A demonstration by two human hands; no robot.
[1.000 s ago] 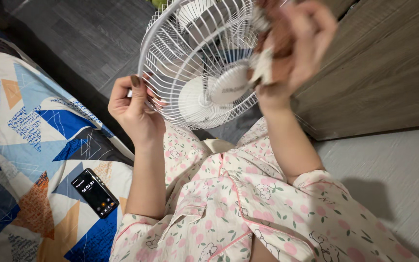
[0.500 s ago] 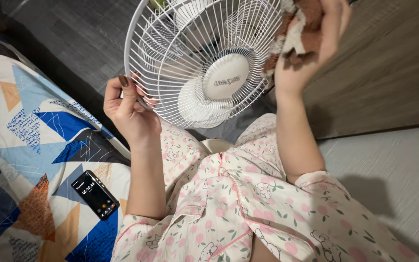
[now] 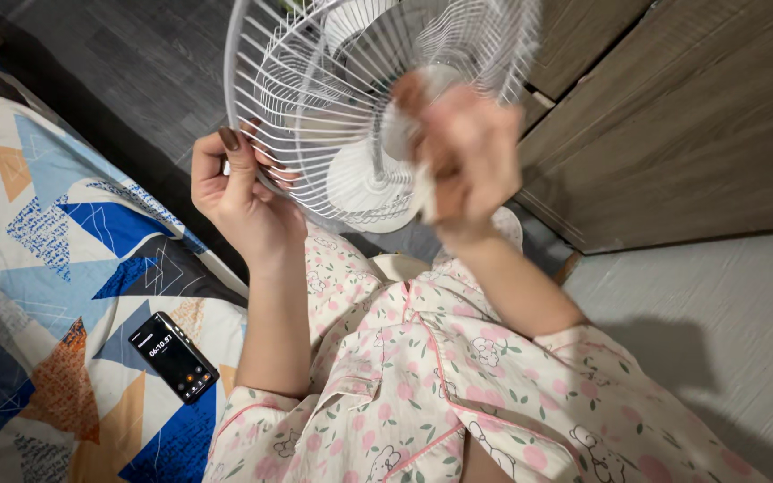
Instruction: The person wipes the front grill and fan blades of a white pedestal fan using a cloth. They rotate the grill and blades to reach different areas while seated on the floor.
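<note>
Left hand (image 3: 242, 192) grip pinching white fan guard (image 3: 315, 98) rim, steadying it; right hand (image 3: 462, 161), blurred, I see closed on brown cloth (image 3: 427, 179) against guard's centre.

One fan (image 3: 351, 116) stands at twelve o'clock, with one white wire grille and one round hub at its middle. Two hands are on it: one left hand (image 3: 243, 192) at ten o'clock gripping the grille's rim, and one right hand (image 3: 467, 156) at one o'clock, blurred, pressing one brown-and-white cloth (image 3: 427, 183) against the grille. One phone (image 3: 174, 356) lies at eight o'clock on one patterned blanket (image 3: 38, 250). One wooden cabinet (image 3: 691, 125) fills two o'clock.
</note>
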